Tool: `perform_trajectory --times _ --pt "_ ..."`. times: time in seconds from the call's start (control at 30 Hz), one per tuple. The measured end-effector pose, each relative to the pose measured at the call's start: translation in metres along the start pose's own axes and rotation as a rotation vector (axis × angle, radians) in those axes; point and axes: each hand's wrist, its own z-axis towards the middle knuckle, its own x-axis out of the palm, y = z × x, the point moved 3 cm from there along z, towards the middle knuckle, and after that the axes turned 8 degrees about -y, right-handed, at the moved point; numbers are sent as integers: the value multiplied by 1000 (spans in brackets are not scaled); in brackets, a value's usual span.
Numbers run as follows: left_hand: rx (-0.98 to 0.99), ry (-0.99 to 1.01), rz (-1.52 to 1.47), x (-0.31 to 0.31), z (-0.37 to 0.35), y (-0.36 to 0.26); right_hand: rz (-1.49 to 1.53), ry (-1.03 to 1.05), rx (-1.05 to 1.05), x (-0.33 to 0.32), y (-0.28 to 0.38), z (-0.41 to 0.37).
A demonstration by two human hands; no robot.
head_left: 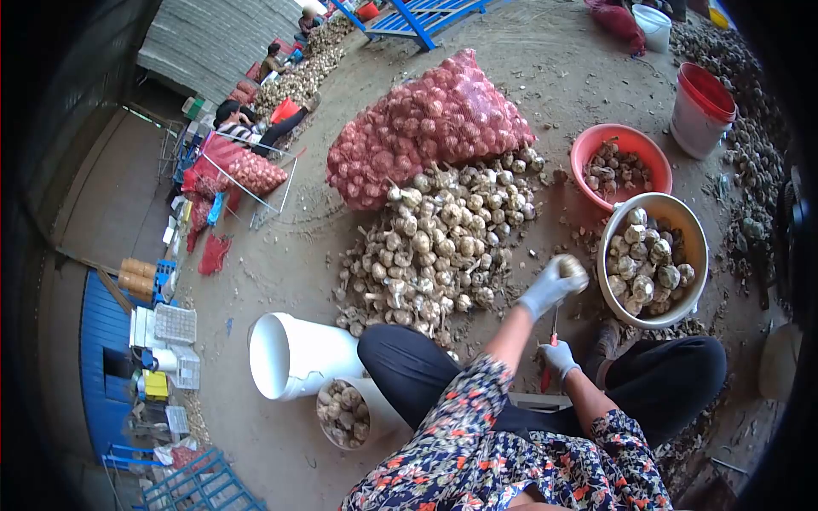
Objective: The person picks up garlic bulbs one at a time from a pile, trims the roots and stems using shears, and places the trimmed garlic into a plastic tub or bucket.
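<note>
My left hand [552, 288], in a pale glove, is closed around a garlic bulb [572, 271] between the garlic pile and the bucket of bulbs. Just below it my right hand [560, 358], also gloved, grips red-handled shears [547, 373], their thin metal end pointing up toward the left hand. A large heap of loose garlic [443, 243] lies to the left on the ground. Close on the right stands a cream bucket [700, 260] partly filled with garlic bulbs. Behind that bucket is a red basin [581, 162] with smaller garlic pieces in it.
Behind the heap lies a full red mesh sack [426, 128]. A white bucket [294, 358] lies tipped by my left knee, with a smaller bucket [383, 409] of garlic beside it. A red-and-white bucket [694, 123] stands at right. Several people sit at far left.
</note>
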Motion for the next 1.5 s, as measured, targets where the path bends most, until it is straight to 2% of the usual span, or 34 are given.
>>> perform_trajectory --times 0.03,0.1,0.13,0.17,0.2,0.23,0.3,0.33,0.37,0.4,0.43,0.47,0.53,0.57,0.6,0.63,0.67,0.7,0.77,0.83,0.87,0.9,0.97,1.0,1.03,1.07,1.1,1.17,1.2,1.27,1.3,1.37,1.43,1.5 --pt "104 45 41 22 23 1 9 -58 7 -2 2 -3" --pt "354 -56 259 63 27 -24 -153 8 -398 -6 -20 35" --pt "435 -164 328 66 38 -19 -158 -29 -273 -12 -2 15" --pt "490 -278 396 69 47 -7 -78 -53 -312 -14 -48 68" --pt "391 -320 536 62 31 -21 277 -67 -142 -11 -36 42" --pt "288 -345 687 35 15 -41 189 -14 -29 -16 -36 41" --pt "320 -288 729 -31 30 16 158 -53 109 -22 -2 -3" --pt "25 -184 887 -71 24 34 113 -124 54 -23 -7 3" --pt "-41 -273 1125 -112 16 56 73 -190 -15 -25 -12 11" --pt "-185 -415 1150 -154 1 77 70 -185 7 -26 -23 23" --pt "-206 -558 1206 -190 -10 93 62 -180 15 -24 -18 18" --pt "-442 -790 944 -221 -30 99 112 -127 50 -21 -5 3" --pt "-458 -1508 459 -256 -59 83 148 -41 69 -17 1 -3" --pt "-266 -1655 175 -265 -68 61 144 -40 80 -14 4 -5" --pt "-226 -1729 276 -273 -75 35 122 -10 83 -12 8 -7" --pt "-73 -1834 483 -303 -73 39 104 18 88 -10 11 -11" --pt "-161 -1832 609 -309 -77 14 110 13 97 -7 12 -15" --pt "-369 -1847 696 -316 -79 -5 119 15 93 -1 13 -18" --pt "-495 -1404 775 -351 -81 -5 138 2 96 5 20 -21" --pt "-241 -1223 677 -458 -54 86 -40 -12 36 8 26 -27" --pt "-472 -1290 819 -426 -59 48 -34 -19 34 9 26 -21" --pt "-470 -1285 823 -422 -59 48 -77 12 12 10 23 -17" --pt "-352 -1247 1054 -412 -64 44 -114 45 4 12 16 -16" --pt "-262 -1165 480 -408 -63 46 -215 34 -71 13 18 -13" --pt "-263 -1159 487 -401 -64 43 -314 22 -149 13 21 -8" --pt "-126 -1045 205 -360 -68 10 -497 -37 -354 14 19 -1" --pt "6 -914 -73 -324 -68 -15 -487 -45 -346 16 29 -5" --pt "241 -603 -185 -279 -59 -34 -660 -73 -515 26 73 -28" --pt "201 -518 -215 -257 -61 -44 -644 -92 -503 28 82 -32" --pt "258 -417 -134 -221 -66 -51 -730 -190 -744 32 101 -43" --pt "285 -389 -98 -205 -71 -53 -715 -202 -728 30 109 -48" --pt "305 -345 -14 -182 -78 -55 -930 -367 -1002 27 131 -65" --pt "274 -235 92 -170 -80 -51 -979 -416 -1030 22 135 -69" --pt "168 -235 123 -158 -86 -53 -1034 -461 -1052 13 136 -72"
